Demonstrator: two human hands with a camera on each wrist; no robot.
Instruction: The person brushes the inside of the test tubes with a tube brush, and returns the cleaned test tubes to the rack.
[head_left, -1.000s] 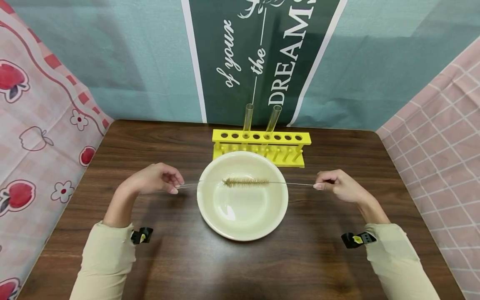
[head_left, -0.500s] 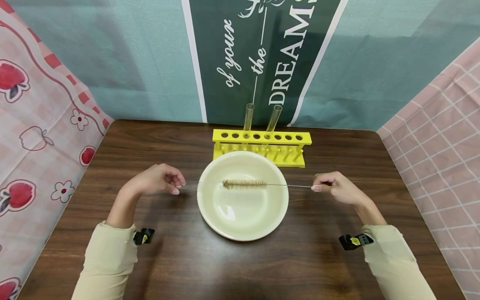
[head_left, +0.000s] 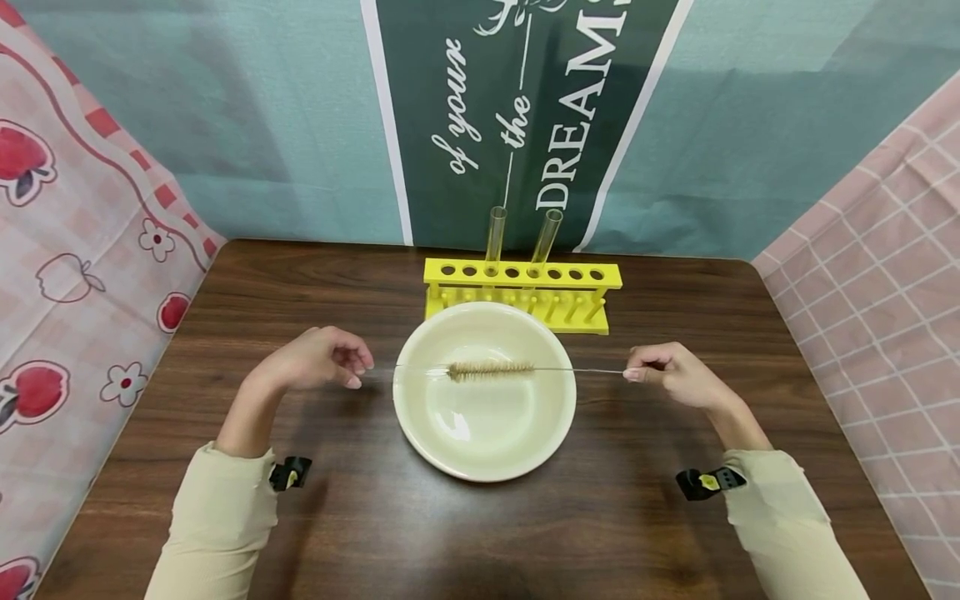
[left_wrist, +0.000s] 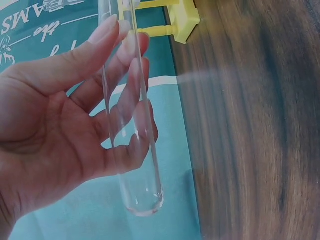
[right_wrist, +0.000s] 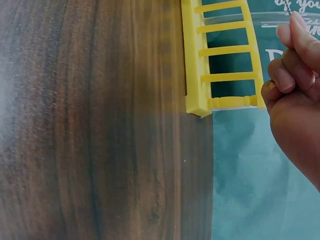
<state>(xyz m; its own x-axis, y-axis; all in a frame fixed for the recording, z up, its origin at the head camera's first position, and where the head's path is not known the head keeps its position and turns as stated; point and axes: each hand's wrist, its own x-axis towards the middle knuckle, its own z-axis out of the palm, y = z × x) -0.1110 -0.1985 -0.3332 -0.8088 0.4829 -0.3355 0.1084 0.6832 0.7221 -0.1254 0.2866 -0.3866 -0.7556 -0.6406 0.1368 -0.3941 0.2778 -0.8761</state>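
My left hand (head_left: 315,358) holds a clear glass test tube (left_wrist: 142,192) between thumb and fingers. In the left wrist view its rounded closed end points down past the palm. On the other side, my right hand (head_left: 675,375) pinches the thin wire handle of a test tube brush (head_left: 491,369) between thumb and forefinger. Both tools lie nearly in line above a cream basin (head_left: 483,477), the brush's bristle tip right at the tube's mouth end. The tube's outline is faint in the head view. Only a short bit of wire shows in the right wrist view.
Behind the basin stands a yellow test tube rack (head_left: 522,273) with two upright test tubes, one a glass tube (head_left: 496,237) left of the other tube (head_left: 547,240). The basin hides part of its base. Fabric hangings enclose the dark wooden table (head_left: 480,542) at back and sides.
My right hand has shifted slightly left with the brush, and my left hand slightly right with the test tube. The basin and rack stay in place.
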